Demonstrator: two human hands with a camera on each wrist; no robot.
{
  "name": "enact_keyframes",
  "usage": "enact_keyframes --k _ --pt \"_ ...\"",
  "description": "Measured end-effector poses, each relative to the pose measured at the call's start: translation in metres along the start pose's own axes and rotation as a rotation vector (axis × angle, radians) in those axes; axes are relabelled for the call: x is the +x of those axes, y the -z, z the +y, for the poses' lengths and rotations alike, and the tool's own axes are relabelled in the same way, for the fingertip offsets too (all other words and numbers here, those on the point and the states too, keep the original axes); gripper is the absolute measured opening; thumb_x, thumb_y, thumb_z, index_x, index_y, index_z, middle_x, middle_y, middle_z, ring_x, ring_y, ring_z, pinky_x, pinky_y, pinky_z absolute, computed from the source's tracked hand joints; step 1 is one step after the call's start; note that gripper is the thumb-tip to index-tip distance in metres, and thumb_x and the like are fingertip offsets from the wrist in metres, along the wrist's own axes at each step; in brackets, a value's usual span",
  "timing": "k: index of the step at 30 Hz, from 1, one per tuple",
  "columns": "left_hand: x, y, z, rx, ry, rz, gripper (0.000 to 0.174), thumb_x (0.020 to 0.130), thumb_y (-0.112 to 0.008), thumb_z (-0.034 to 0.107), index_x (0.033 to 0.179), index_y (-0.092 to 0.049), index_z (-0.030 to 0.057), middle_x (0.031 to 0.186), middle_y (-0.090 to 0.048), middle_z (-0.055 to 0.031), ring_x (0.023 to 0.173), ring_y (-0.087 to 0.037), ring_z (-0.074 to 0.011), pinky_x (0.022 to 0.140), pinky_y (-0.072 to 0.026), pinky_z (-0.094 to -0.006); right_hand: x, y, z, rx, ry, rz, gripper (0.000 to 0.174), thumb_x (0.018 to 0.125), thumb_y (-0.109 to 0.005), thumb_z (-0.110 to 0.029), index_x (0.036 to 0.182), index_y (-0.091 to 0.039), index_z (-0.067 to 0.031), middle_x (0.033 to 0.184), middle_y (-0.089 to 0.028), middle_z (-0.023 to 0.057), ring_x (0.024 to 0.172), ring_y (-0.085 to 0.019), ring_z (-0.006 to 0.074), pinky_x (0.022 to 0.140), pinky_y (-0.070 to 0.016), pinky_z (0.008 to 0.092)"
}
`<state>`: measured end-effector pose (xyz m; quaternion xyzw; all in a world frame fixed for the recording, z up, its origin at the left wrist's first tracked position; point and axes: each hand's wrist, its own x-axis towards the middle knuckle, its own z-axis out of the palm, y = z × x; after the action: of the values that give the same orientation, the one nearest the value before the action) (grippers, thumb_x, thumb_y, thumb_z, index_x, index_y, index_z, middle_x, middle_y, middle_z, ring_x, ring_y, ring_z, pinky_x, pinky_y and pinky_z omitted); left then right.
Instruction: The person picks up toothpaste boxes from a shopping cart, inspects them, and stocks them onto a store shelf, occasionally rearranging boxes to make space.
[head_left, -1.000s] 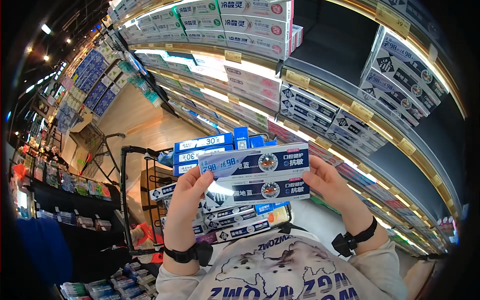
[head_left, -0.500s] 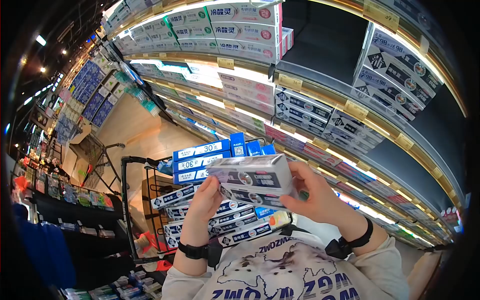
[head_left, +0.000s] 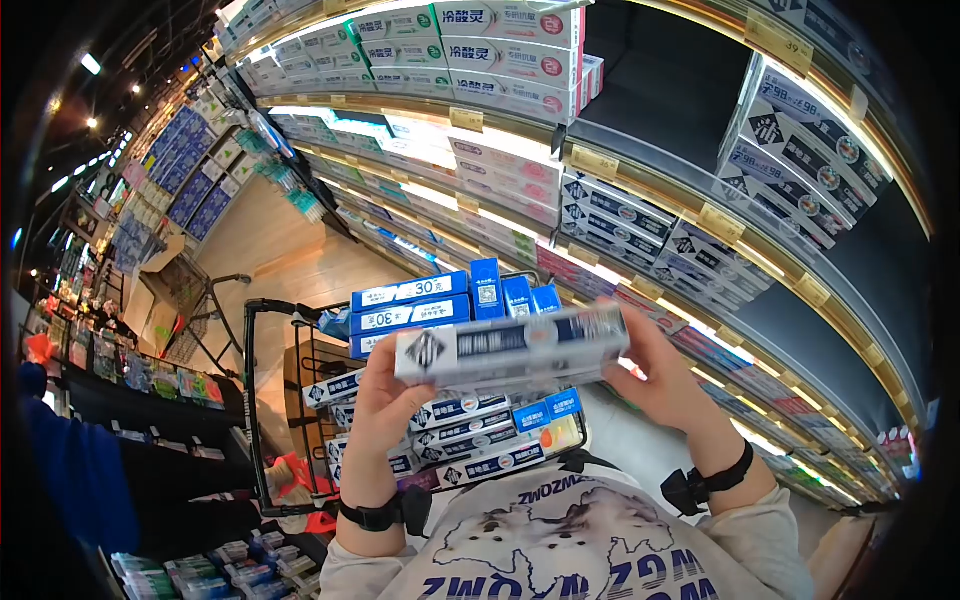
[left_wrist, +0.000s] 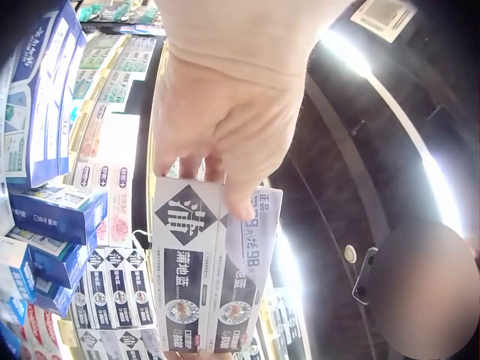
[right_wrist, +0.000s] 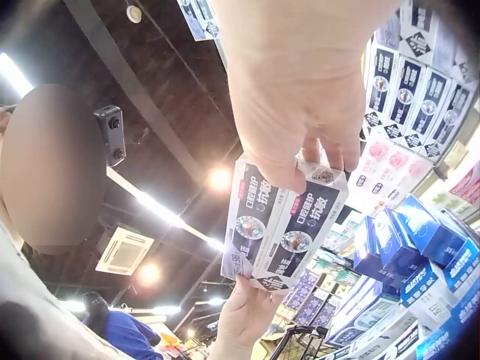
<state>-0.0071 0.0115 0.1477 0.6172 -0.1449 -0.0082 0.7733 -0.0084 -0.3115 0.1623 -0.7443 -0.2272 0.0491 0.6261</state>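
Both hands hold a pair of toothpaste boxes (head_left: 515,350), white and dark blue with a diamond logo, side by side above a cart. In the head view the pair is tipped so one long narrow side faces up, slightly blurred. My left hand (head_left: 385,400) grips the left end, its thumb on the printed face in the left wrist view. At the other end, my right hand (head_left: 655,370) grips with the thumb across the front; in the right wrist view that thumb lies on the printed face (right_wrist: 300,232). A lilac promotional label (left_wrist: 247,240) crosses one box.
Below is a black shopping cart (head_left: 250,400) with several blue boxes (head_left: 412,290) and similar white-and-navy toothpaste boxes (head_left: 490,462). Lit shelves of toothpaste (head_left: 610,215) run along the right. Another cart (head_left: 205,310) stands in the aisle; a person in blue (right_wrist: 135,334) is behind.
The pair of toothpaste boxes has been turned: its two printed faces showed flat, then it tilted with an end up, and now a long side faces the head camera. Both hands stay on it.
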Motion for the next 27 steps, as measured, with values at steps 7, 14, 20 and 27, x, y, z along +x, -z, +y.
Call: enact_keyframes --k 7,14,20,27 --pt "0.003 -0.007 -0.004 -0.081 0.556 0.305 0.042 0.096 -0.058 0.021 0.132 -0.051 0.002 0.108 -0.067 -0.0093 0.09 -0.066 -0.0112 0.071 -0.0528 -0.0235 0.005 -0.002 0.004 0.276 -0.47 0.125 0.053 0.097 -0.057 -0.023 0.144 -0.039 -0.0075 0.06 -0.055 0.0002 0.049 -0.054 0.0083 0.046 -0.0408 0.0224" --pt "0.0 0.007 -0.023 -0.218 0.735 0.287 0.04 0.096 -0.057 0.031 0.119 -0.059 -0.0026 0.103 -0.069 -0.0123 0.082 -0.069 -0.016 0.065 -0.0561 -0.0274 0.008 -0.005 -0.002 0.386 -0.677 0.157 0.039 0.1 -0.05 -0.033 0.129 -0.048 -0.0072 0.079 -0.062 0.0022 0.051 -0.052 0.0075 0.044 -0.0401 0.0213" --pt "0.004 0.005 -0.021 -0.306 0.757 0.269 0.042 0.098 -0.053 0.032 0.117 -0.058 -0.0054 0.105 -0.068 -0.0174 0.087 -0.071 -0.0221 0.067 -0.0594 -0.0324 0.007 -0.006 -0.002 0.377 -0.685 0.155 0.042 0.099 -0.051 -0.039 0.126 -0.047 -0.0069 0.075 -0.059 0.0025 0.048 -0.052 0.0078 0.041 -0.0421 0.0219" --pt "0.006 0.006 -0.023 -0.257 0.772 0.315 0.043 0.099 -0.052 0.032 0.12 -0.057 -0.0056 0.108 -0.068 -0.018 0.089 -0.07 -0.0236 0.07 -0.0596 -0.0337 0.007 -0.007 -0.003 0.416 -0.656 0.203 0.045 0.094 -0.06 -0.043 0.117 -0.051 -0.0057 0.061 -0.057 0.0025 0.045 -0.054 0.0114 0.039 -0.0394 0.024"
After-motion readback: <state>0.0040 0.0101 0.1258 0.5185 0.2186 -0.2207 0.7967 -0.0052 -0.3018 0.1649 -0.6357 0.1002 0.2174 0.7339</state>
